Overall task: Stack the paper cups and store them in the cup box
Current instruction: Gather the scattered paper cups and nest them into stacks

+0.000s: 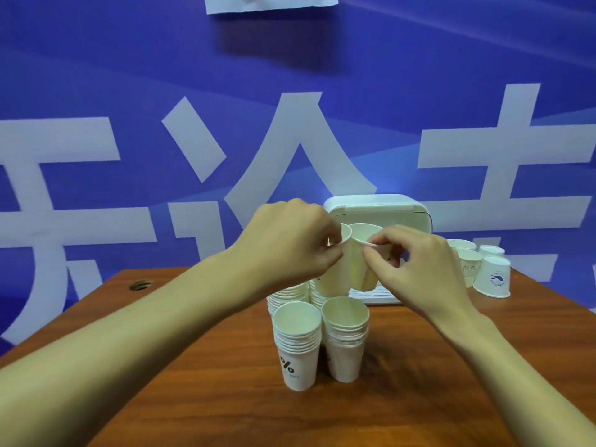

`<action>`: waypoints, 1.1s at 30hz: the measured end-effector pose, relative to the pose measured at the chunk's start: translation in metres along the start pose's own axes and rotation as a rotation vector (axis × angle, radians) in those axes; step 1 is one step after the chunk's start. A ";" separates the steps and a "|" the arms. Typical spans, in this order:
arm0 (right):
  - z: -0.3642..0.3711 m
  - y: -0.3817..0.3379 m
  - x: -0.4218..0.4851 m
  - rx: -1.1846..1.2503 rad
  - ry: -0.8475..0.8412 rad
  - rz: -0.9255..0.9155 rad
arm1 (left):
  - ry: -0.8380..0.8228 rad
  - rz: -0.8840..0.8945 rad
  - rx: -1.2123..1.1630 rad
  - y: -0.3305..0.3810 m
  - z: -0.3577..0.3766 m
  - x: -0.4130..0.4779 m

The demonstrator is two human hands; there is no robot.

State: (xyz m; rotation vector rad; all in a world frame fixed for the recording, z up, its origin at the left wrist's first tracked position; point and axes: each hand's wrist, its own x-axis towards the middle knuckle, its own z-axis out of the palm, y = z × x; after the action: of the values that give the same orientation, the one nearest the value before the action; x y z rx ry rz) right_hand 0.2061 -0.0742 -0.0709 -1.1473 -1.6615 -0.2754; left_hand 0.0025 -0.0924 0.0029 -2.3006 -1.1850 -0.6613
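Forearms (pixel 106 346) nearest, left fingers (pixel 322 253) pinch left cup (pixel 330 283), right fingers (pixel 382 264) right cup (pixel 362 272)

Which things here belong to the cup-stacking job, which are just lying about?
Job: left hand, left-hand cup, right hand, right-hand cup, front stacks, rear stacks, loose cups, cup box.
Lying about: cable hole, blue banner, white paper.

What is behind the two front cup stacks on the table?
More cup stacks, only rims showing, then the white cup box. The left hand and right hand, holding cups, cover much of the box's front.
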 end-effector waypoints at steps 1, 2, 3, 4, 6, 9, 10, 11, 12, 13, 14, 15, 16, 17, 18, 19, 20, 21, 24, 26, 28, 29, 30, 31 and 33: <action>0.001 -0.003 -0.001 0.008 0.000 -0.008 | 0.005 -0.008 -0.013 -0.003 -0.001 -0.005; 0.001 -0.005 -0.002 0.019 0.003 -0.015 | 0.012 -0.014 -0.023 -0.005 -0.001 -0.009; 0.001 -0.007 -0.004 0.035 0.005 -0.022 | 0.016 -0.017 -0.030 -0.007 -0.001 -0.014; 0.000 -0.009 -0.005 0.056 0.001 -0.031 | 0.018 -0.019 -0.033 -0.008 0.000 -0.019; -0.002 -0.010 -0.009 0.089 -0.024 -0.060 | 0.005 -0.017 -0.031 -0.011 0.003 -0.027; -0.002 -0.009 -0.019 0.121 -0.072 -0.089 | -0.030 -0.018 -0.006 -0.012 0.010 -0.037; 0.000 -0.008 -0.022 0.126 -0.089 -0.092 | -0.032 -0.020 0.007 -0.014 0.013 -0.039; 0.002 -0.006 -0.024 0.127 -0.108 -0.094 | -0.031 -0.021 0.021 -0.015 0.015 -0.040; 0.004 -0.004 -0.027 0.122 -0.126 -0.097 | -0.031 -0.021 0.032 -0.016 0.017 -0.042; 0.006 -0.003 -0.030 0.115 -0.145 -0.104 | -0.034 -0.019 0.039 -0.018 0.019 -0.044; 0.008 -0.001 -0.033 0.111 -0.160 -0.112 | -0.040 -0.017 0.047 -0.019 0.021 -0.046; 0.009 0.000 -0.035 0.109 -0.172 -0.118 | -0.046 -0.013 0.056 -0.021 0.023 -0.048; 0.011 0.000 -0.037 0.110 -0.181 -0.121 | -0.053 -0.010 0.062 -0.021 0.024 -0.050; 0.013 0.000 -0.038 0.107 -0.189 -0.127 | -0.057 -0.007 0.063 -0.022 0.025 -0.051; 0.015 0.000 -0.038 0.098 -0.195 -0.132 | -0.061 -0.005 0.057 -0.023 0.026 -0.052; 0.016 -0.001 -0.038 0.087 -0.200 -0.135 | -0.068 -0.003 0.048 -0.024 0.026 -0.053; 0.017 -0.001 -0.039 0.076 -0.208 -0.138 | -0.078 0.000 0.039 -0.024 0.027 -0.053; 0.019 0.000 -0.039 0.068 -0.215 -0.140 | -0.087 0.003 0.034 -0.024 0.028 -0.053; 0.021 0.000 -0.042 0.046 -0.234 -0.126 | -0.124 0.012 0.039 -0.023 0.035 -0.057; 0.023 0.000 -0.043 0.035 -0.260 -0.116 | -0.158 0.015 0.049 -0.023 0.042 -0.061; 0.024 0.000 -0.045 0.039 -0.304 -0.102 | -0.213 0.021 0.061 -0.023 0.049 -0.065; 0.025 0.000 -0.047 0.042 -0.330 -0.096 | -0.251 0.012 0.056 -0.022 0.054 -0.068; 0.025 0.001 -0.049 0.039 -0.353 -0.098 | -0.289 -0.006 0.042 -0.022 0.057 -0.070; 0.026 0.002 -0.051 0.032 -0.371 -0.102 | -0.318 -0.021 0.035 -0.021 0.061 -0.072; 0.028 0.003 -0.055 0.025 -0.391 -0.098 | -0.337 -0.019 0.048 -0.021 0.067 -0.075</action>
State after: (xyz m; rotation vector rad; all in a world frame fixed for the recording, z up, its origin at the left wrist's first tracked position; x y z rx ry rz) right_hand 0.1907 -0.0839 -0.1302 -1.1538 -2.0611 -0.0925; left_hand -0.0401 -0.0868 -0.0903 -2.4250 -1.3545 -0.2517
